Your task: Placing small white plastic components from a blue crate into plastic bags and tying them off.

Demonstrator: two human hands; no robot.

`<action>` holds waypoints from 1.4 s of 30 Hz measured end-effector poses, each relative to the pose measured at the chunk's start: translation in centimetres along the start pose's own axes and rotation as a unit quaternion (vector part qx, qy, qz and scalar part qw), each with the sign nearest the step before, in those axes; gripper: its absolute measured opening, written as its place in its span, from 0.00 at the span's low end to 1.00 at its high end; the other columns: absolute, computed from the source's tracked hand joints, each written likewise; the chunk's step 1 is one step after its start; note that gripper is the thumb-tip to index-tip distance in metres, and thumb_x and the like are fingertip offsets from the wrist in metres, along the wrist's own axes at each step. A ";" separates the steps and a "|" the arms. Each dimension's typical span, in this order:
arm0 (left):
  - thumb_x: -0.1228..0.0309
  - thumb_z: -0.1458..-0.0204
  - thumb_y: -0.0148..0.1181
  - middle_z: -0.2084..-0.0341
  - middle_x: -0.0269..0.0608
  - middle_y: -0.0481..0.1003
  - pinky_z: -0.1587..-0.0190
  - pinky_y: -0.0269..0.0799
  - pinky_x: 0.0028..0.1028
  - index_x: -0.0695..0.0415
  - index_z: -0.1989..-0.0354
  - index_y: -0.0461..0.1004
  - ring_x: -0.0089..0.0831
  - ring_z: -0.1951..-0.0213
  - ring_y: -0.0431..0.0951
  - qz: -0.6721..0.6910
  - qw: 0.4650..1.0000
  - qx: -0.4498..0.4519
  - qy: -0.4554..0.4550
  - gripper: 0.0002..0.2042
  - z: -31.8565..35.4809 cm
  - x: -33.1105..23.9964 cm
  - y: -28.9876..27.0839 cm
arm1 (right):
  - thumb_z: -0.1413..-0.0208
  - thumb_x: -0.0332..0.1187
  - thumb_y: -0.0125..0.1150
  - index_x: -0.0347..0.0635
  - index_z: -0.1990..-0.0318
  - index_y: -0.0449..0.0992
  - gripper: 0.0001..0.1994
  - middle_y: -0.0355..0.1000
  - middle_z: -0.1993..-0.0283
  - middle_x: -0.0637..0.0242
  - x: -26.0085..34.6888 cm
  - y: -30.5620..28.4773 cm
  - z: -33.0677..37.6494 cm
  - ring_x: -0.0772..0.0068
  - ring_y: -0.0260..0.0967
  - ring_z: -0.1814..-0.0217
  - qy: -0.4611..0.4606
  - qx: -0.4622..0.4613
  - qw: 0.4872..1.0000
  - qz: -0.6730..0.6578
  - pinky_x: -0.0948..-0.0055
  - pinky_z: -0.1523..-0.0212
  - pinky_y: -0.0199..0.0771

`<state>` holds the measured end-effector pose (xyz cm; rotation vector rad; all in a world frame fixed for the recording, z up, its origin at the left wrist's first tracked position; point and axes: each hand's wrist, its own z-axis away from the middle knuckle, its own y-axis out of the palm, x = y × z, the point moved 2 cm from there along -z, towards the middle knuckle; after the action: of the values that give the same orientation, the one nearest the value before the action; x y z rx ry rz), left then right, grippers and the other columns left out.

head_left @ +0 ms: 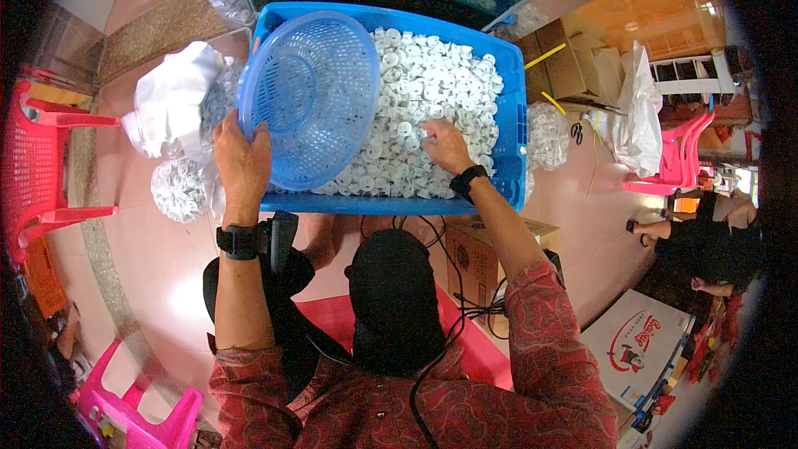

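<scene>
My left hand (243,160) grips the near left rim of a round blue plastic colander (309,104). The colander is tilted, with its perforated inside facing up, and rests over the left part of a large blue plastic tub (366,204). Inside the tub lies a thick layer of small round white plastic pieces (449,75). Over the middle of these pieces, my right hand (447,148) has its fingers curled closed and its fingertips down at the pile. Whatever they pinch is too small to make out. The colander hides the pieces beneath it.
White bags of similar pieces (179,96) lie left of the tub. To the right stand an open cardboard box (573,62) and black scissors (577,131) on the floor. Cables hang by a nearer cardboard box (472,259). A red chair (41,162) stands far left; another person (706,229) is far right.
</scene>
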<state>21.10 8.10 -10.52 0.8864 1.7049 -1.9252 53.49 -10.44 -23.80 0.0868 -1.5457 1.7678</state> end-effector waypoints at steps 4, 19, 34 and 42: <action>0.71 0.52 0.58 0.53 0.70 0.68 0.46 0.66 0.44 0.75 0.48 0.66 0.59 0.49 0.70 -0.010 1.000 0.003 0.003 0.24 0.0 -0.3 -0.2 | 0.54 0.33 0.59 0.47 0.51 0.73 0.19 0.69 0.52 0.51 0.6 0.4 0.4 0.48 0.69 0.51 -0.015 -0.013 0.999 0.049 0.57 0.49 0.71; 0.71 0.51 0.58 0.52 0.68 0.68 0.47 0.67 0.44 0.72 0.47 0.66 0.60 0.51 0.71 -0.021 1.000 -0.015 0.010 0.24 0.1 -0.1 0.0 | 0.52 0.33 0.60 0.45 0.57 0.75 0.13 0.73 0.66 0.55 -1.2 0.9 0.0 0.56 0.73 0.64 0.006 -0.017 0.995 -0.096 0.61 0.66 0.72; 0.71 0.51 0.56 0.53 0.67 0.69 0.47 0.66 0.44 0.73 0.48 0.66 0.58 0.50 0.70 -0.010 1.000 0.015 0.010 0.23 -0.1 0.1 -0.1 | 0.44 0.37 0.60 0.36 0.51 0.68 0.18 0.74 0.61 0.61 2.5 -1.9 0.5 0.65 0.76 0.68 0.224 0.127 0.831 -0.494 0.71 0.70 0.79; 0.71 0.52 0.56 0.54 0.67 0.69 0.46 0.66 0.44 0.73 0.47 0.65 0.60 0.50 0.70 -0.018 1.000 0.003 0.012 0.24 -0.2 0.2 0.2 | 0.41 0.36 0.59 0.36 0.48 0.68 0.18 0.74 0.56 0.54 7.2 -1.6 0.1 0.62 0.77 0.60 0.168 0.131 0.823 -0.527 0.69 0.62 0.81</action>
<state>21.07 8.25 -10.84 0.8894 1.7400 -1.9523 49.32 -7.02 -18.78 0.6090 -0.7031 0.9793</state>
